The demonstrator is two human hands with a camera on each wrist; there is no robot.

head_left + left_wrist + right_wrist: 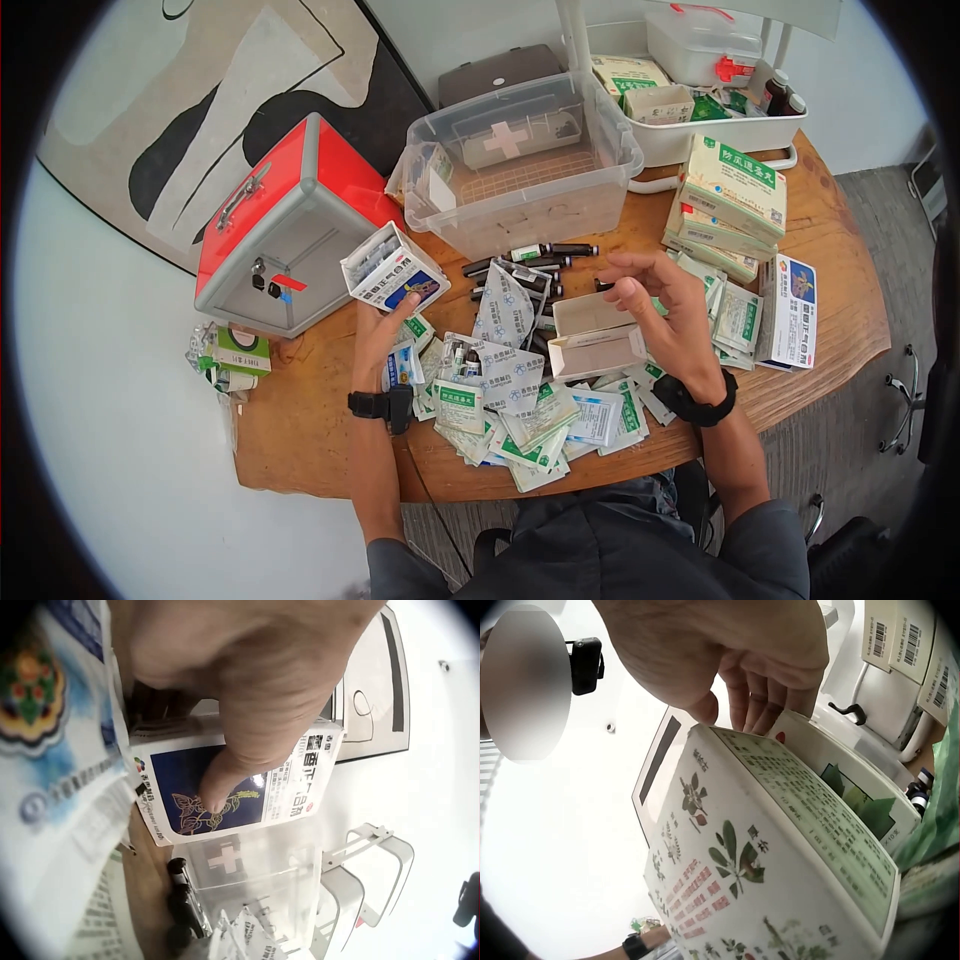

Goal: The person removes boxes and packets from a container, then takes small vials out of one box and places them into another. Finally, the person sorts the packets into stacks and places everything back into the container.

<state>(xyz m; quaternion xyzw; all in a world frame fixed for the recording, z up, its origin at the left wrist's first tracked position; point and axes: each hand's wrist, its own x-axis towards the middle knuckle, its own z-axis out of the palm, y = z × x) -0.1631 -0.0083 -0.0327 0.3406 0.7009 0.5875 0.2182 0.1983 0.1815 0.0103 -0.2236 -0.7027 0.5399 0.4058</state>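
Note:
My left hand [378,335] grips a white medicine box [398,282] with a blue plant picture, its thumb pressed on the printed front. That box's top is open, and pale packing shows inside. In the left wrist view the thumb lies across the blue panel [217,787]. My right hand [668,305] hovers by an opened carton [598,345], fingers loosely bent and thumb apart. The right wrist view has the carton's herb-printed side [739,847] close by, with the fingertips [761,712] at its upper edge. Beneath lie green-white sachets [460,405] and silver foil packs [505,370].
Dark vials [540,262] lie before a clear plastic bin [540,215]. A red and silver case [290,230] stands at left. Stacked medicine boxes [725,205] and another white box [790,310] are at right. Behind them is a white tray [700,140] holding medicines.

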